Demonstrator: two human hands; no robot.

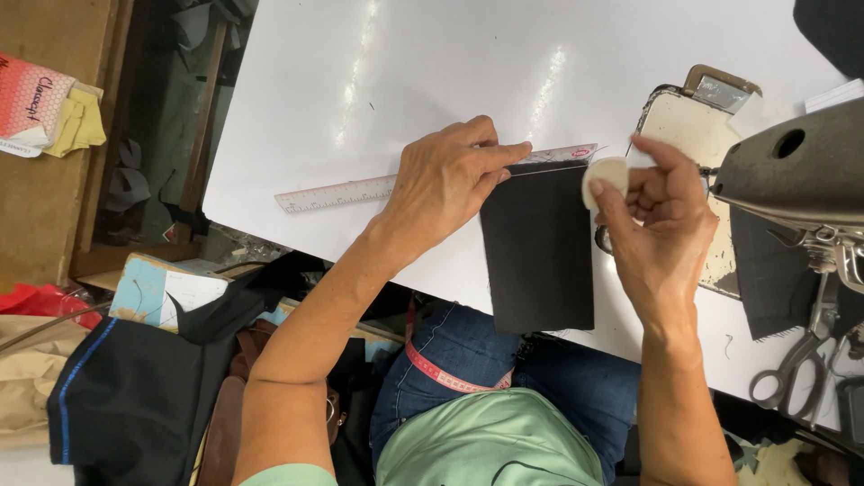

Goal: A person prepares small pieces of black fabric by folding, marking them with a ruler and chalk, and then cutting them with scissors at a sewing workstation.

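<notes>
Your left fingers (486, 153) lie flat, pressing the ruler (360, 191) along the top edge of the black cloth (538, 247) on the worktop (297, 90). Your right hand (657, 211) pinches chalk (605, 177) just above the cloth's right corner.

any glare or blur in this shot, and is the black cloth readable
Head view: two streaks of overhead glare on the white table; the black cloth is so dark its weave is lost; the left hand, ruler and right hand holding chalk look sharp; the sewing machine looks soft.
</notes>
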